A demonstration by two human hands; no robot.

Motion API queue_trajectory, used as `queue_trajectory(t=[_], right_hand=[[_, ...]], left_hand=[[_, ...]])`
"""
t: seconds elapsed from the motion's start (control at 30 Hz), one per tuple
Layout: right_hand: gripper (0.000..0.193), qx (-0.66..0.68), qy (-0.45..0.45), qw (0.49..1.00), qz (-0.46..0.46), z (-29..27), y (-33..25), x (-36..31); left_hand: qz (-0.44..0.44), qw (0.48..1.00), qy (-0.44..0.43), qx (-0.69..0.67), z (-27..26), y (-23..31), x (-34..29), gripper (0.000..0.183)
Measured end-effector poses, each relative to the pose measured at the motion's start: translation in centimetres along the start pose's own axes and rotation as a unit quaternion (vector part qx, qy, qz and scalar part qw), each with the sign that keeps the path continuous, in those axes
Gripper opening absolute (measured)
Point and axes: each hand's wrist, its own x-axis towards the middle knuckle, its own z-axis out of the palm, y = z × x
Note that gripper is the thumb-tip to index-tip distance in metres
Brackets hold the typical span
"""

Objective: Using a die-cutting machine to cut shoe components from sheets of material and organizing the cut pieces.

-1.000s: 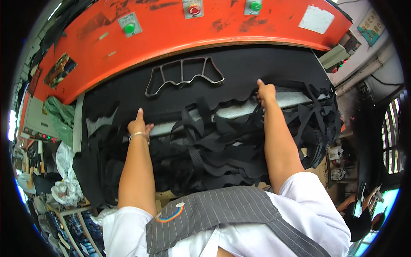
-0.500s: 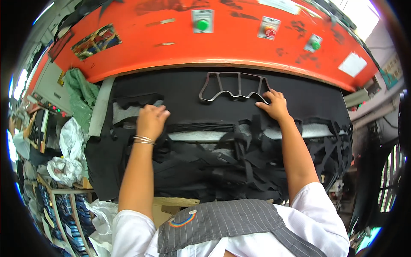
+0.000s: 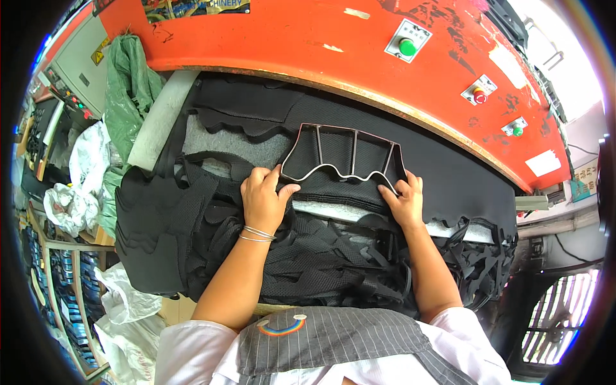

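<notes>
A cutting die point(image 3: 354, 153), a thin metal strip frame with a wavy near edge and several crossbars, rests on layered black mesh sheet material point(image 3: 455, 170). My left hand point(image 3: 264, 196) grips its left end between thumb and fingers. At the right end, my right hand point(image 3: 405, 197) pinches the frame the same way. Just below the die, the stacked layers show their cut edges point(image 3: 343, 197). To its left, a wavy-edged gap in the black material bares a grey pad point(image 3: 234, 146).
A red machine beam point(image 3: 276, 45) spans the far side, bearing a green button point(image 3: 407, 47) and a red button point(image 3: 479, 95). Black scraps point(image 3: 321, 269) heap along the near edge. Stacked black pieces point(image 3: 151, 224), a green sack point(image 3: 128, 90) and white plastic bags point(image 3: 90, 167) are at left.
The die has come nearer to me and sits closer to the left-hand material. My left hand has moved right onto its left end. The view has turned and shifted.
</notes>
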Motion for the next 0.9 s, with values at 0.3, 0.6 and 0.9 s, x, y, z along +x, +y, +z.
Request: queue_trajectory(t=[0.3, 0.6, 0.9], right_hand=[[0.092, 0.037, -0.160, 0.986, 0.026, -3.1, 3.4, 0.3], [0.089, 0.041, -0.166, 0.984, -0.055, -3.1, 4.5, 1.9], [0.078, 0.044, -0.112, 0.992, -0.050, -4.9, 6.3, 5.9]], left_hand=[[-0.023, 0.997, -0.008, -0.078, -0.4, -0.3, 0.6, 0.050], [0.016, 0.998, -0.005, -0.066, 0.0, -0.4, 2.3, 0.043], [-0.061, 0.989, -0.103, -0.084, 2.4, -0.2, 7.7, 0.069]])
